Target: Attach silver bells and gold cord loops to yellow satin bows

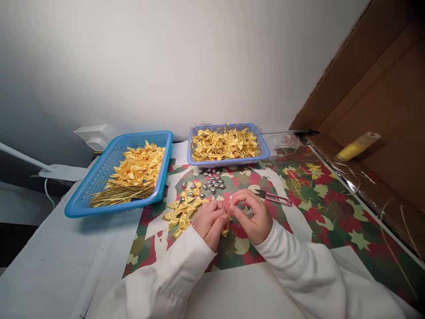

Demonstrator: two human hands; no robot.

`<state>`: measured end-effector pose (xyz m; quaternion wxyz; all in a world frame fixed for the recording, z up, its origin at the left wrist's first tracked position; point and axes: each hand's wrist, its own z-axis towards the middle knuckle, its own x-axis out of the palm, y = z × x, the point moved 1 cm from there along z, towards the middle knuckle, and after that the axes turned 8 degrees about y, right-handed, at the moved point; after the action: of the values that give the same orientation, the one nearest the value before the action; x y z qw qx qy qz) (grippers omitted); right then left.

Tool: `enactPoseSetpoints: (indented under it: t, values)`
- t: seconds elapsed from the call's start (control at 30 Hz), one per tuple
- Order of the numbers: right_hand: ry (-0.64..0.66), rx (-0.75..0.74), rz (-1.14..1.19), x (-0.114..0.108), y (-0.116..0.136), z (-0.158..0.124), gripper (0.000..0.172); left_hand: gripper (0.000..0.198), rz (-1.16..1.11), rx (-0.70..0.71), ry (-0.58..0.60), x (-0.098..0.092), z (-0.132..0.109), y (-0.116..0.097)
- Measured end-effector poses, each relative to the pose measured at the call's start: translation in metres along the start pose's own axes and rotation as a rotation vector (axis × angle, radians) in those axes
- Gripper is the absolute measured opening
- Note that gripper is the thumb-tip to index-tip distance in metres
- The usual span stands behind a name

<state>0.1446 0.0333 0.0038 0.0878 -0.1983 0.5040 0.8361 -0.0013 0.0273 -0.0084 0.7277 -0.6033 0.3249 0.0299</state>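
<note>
My left hand (210,221) is closed round a yellow ribbon bow (226,232), most of which the fingers hide. Close beside it, my right hand (253,216) pinches a thin gold cord (229,212) between thumb and forefinger, and the two sets of fingertips nearly meet. Left of my hands lies a loose group of yellow bows (182,215). Beyond them, small silver bells (214,181) are scattered on the patterned sheet (245,246). Thread snips (274,198) with a pink handle rest just past my right hand.
A blue basket (73,210) at the left holds yellow bows and a bundle of gold cords (121,195). Against the wall, a second blue basket (229,163) is full of bows with cords. Cord scraps (299,184) and a yellow thread spool (357,147) are at the right, near cardboard (375,88).
</note>
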Motion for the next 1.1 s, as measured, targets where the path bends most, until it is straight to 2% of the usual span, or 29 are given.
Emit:
enactPoseSetpoints:
  t: [0.13,0.4,0.6,0.77,0.93,1.0,1.1]
  values:
    - [-0.029,-0.033,-0.024,0.002,0.002,-0.002,0.008,0.04,0.046,-0.018,0.008,0.002,-0.001,-0.001]
    - [-0.062,-0.226,-0.123,0.003,0.004,-0.003,0.015,0.041,0.062,0.015,0.03,0.004,-0.002,-0.001]
    - [-0.058,-0.254,-0.104,0.004,0.006,-0.003,0.015,0.04,0.092,0.033,0.018,0.001,-0.002,0.001]
    - [-0.085,-0.192,-0.008,-0.001,0.001,-0.003,0.016,0.038,0.109,0.058,0.029,0.002,-0.001,0.004]
    - [-0.184,-0.081,0.052,-0.009,-0.003,-0.003,0.011,0.036,0.069,0.054,0.026,0.001,-0.001,0.002]
    - [-0.164,-0.034,0.069,-0.009,-0.003,-0.004,0.009,0.036,0.016,0.024,0.029,-0.001,-0.001,0.0]
    - [-0.073,0.061,0.077,-0.005,-0.002,-0.005,0.017,0.037,-0.091,0.003,0.011,-0.003,0.0,0.0]
